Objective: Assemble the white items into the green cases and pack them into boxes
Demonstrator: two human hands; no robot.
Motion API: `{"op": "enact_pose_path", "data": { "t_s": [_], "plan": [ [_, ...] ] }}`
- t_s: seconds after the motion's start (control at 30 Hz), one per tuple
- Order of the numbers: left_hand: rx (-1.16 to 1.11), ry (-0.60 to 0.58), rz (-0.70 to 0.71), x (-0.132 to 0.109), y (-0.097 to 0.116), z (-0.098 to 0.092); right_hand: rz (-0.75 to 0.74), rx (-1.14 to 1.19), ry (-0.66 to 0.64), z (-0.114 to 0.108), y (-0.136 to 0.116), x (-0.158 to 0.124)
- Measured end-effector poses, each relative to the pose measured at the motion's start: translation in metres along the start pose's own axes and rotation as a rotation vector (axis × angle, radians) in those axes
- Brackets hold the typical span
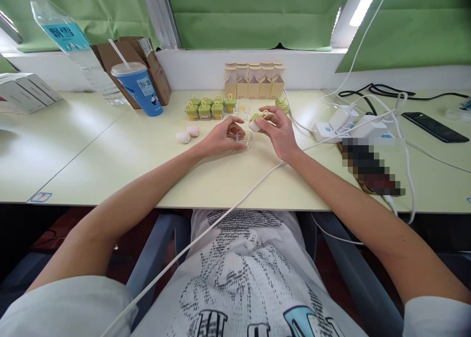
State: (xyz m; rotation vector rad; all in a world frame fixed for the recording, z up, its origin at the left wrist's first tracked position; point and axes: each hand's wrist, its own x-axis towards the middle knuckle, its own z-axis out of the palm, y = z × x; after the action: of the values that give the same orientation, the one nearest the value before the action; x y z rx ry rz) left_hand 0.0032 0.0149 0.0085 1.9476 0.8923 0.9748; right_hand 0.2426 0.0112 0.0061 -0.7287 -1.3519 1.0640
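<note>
My left hand [222, 137] has its thumb and fingers around a small clear plastic box [245, 141] resting on the table. Between the fingertips of my right hand [280, 132] is a green lid [253, 118] with a loop on top and a whitish rounded piece [254, 126] under it. Several green-topped clear boxes [205, 110] with loops stand in rows beyond my left hand. Another clear piece [243, 109] with a yellow spot lies near them. Green lids [281, 104] sit partly hidden behind my right hand. A white egg-shaped piece [183, 138] and a pinkish one [193, 130] lie left of my left hand.
Open cardboard boxes [253, 84] stand in a row against the wall. At left are a blue cup [142, 89], a water bottle [79, 52] and a brown carton [160, 74]. A power strip [327, 132], phone [436, 127] and cables lie right. One white cable [235, 204] crosses in front.
</note>
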Motion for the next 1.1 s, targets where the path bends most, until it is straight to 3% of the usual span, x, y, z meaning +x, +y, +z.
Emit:
{"op": "enact_pose_path", "data": {
  "t_s": [0.2, 0.4, 0.6, 0.8, 1.1],
  "plan": [
    [-0.091, -0.016, -0.015, -0.001, 0.0, 0.005, 0.085, 0.127, -0.099, 0.003, -0.003, -0.003],
    [-0.033, -0.017, 0.003, -0.004, 0.008, 0.006, 0.161, 0.091, -0.046, -0.005, -0.003, 0.003],
    [-0.101, -0.03, -0.015, -0.003, 0.004, 0.009, 0.068, 0.064, -0.13, -0.006, 0.002, 0.003],
    [-0.149, 0.008, -0.019, -0.002, 0.005, 0.012, -0.134, -0.238, -0.191, 0.001, -0.007, -0.005],
    [-0.093, 0.018, -0.027, -0.004, 0.012, 0.012, -0.139, -0.404, -0.216, 0.002, -0.014, -0.01]
  ]
}}
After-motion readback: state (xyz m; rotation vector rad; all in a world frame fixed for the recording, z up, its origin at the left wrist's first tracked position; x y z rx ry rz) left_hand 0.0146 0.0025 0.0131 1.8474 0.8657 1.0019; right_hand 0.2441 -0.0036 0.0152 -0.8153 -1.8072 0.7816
